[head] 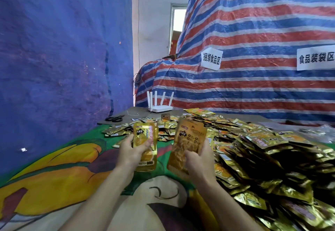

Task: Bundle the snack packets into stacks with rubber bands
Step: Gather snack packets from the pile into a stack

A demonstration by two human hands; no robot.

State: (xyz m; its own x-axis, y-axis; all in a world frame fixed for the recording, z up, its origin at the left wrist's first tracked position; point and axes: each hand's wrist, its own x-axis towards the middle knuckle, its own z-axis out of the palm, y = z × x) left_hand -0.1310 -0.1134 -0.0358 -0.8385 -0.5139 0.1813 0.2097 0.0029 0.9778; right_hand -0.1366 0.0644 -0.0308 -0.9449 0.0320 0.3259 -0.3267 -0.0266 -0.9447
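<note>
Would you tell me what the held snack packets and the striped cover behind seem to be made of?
The left-hand snack packet and right-hand snack packet: likely metallised plastic film, glossy gold; they glint and crease sharply. The striped cover: probably woven plastic tarpaulin, faint sheen, fine crinkles.

Two paper signs pinned to a striped tarpaulin (253, 31)
The left sign (211, 58) reads "捆绑食品区"; the right sign (315, 59), toward the tarpaulin's right edge, reads "食品装袋区". Print on the gold packets (145, 140) is too blurred to read.

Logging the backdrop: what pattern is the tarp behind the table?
Tarp: red, blue, white stripes; head view.
</note>
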